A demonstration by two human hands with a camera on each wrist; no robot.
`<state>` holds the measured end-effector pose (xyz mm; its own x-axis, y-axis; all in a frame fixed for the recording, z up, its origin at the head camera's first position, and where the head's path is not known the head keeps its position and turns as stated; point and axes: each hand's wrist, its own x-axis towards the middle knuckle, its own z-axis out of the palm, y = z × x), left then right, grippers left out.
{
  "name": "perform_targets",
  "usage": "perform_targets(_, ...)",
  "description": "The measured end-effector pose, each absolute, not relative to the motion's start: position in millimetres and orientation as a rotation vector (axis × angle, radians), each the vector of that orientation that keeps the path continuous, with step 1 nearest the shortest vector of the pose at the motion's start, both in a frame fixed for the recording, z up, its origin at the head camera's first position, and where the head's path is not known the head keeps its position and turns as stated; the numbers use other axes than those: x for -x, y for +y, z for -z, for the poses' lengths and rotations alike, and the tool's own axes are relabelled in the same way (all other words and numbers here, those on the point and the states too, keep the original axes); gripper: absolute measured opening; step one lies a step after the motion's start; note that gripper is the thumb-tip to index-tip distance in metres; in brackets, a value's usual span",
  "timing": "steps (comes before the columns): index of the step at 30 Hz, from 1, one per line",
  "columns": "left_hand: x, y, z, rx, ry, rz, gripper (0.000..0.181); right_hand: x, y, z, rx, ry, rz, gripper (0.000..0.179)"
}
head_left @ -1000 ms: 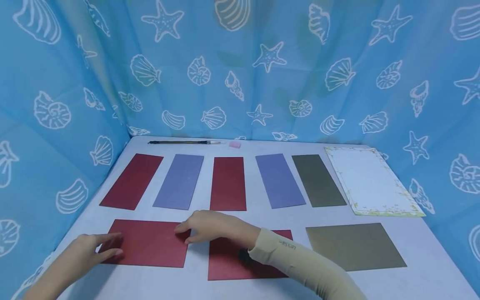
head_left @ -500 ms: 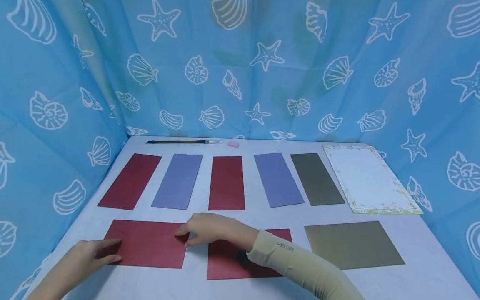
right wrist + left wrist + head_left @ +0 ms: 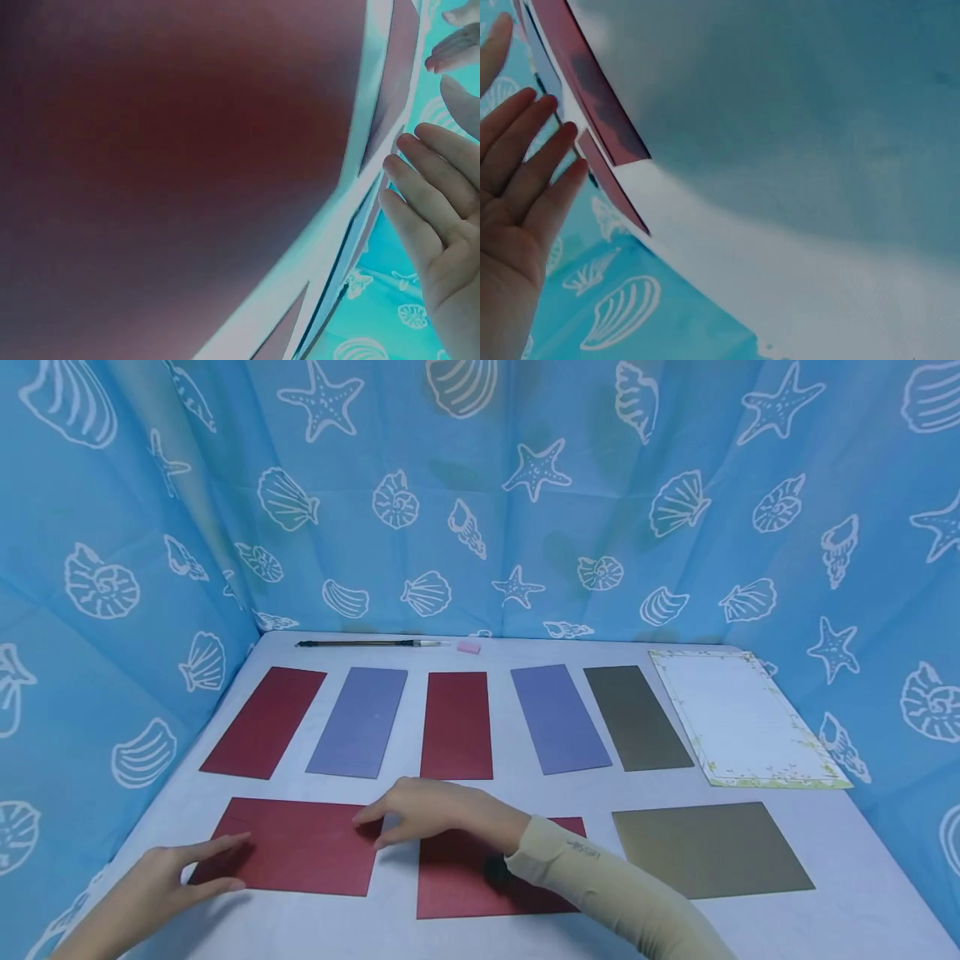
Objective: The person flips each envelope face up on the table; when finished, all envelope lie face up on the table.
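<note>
A red rectangular card (image 3: 300, 847) lies flat at the front left of the white table. My left hand (image 3: 161, 881) is over its left end, thumb and index finger spread apart, the thumb near the card's front edge. At the right end is my right hand (image 3: 420, 814), fingertips right at the edge. Straight fingers show on the left hand (image 3: 525, 165) in the left wrist view and on the right hand (image 3: 442, 202) in the right wrist view. A second red card (image 3: 450, 889) lies partly hidden under my right forearm.
A dark olive card (image 3: 712, 850) lies front right. Behind stand in a row red (image 3: 262, 722), purple (image 3: 357, 722), red (image 3: 457, 727), purple (image 3: 561, 718) and olive cards (image 3: 637, 718). Farther off are a bordered white sheet (image 3: 742, 718), a brush (image 3: 360, 644) and a pink eraser-like block (image 3: 468, 647).
My left thumb has moved toward the card's front edge, and the gap between thumb and index finger has widened. The right hand and the cards stay almost in place.
</note>
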<state>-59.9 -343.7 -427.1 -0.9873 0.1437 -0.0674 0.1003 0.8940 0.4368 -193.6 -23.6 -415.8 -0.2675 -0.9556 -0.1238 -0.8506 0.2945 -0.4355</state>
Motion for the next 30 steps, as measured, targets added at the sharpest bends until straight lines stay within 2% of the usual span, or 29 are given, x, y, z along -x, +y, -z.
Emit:
perform_targets(11,53,-301,418,-0.334,2.946,-0.987,0.072,197,9,405,1.627,2.184,0.556,0.05)
perform_targets(22,71,-242,416,-0.524,2.852,-1.058,0.076,191,68,389,1.602,2.256,0.639,0.052)
perform_targets(30,92,-199,417,-0.76,2.704,-1.108,0.081,189,126,380,1.414,2.341,0.72,0.058)
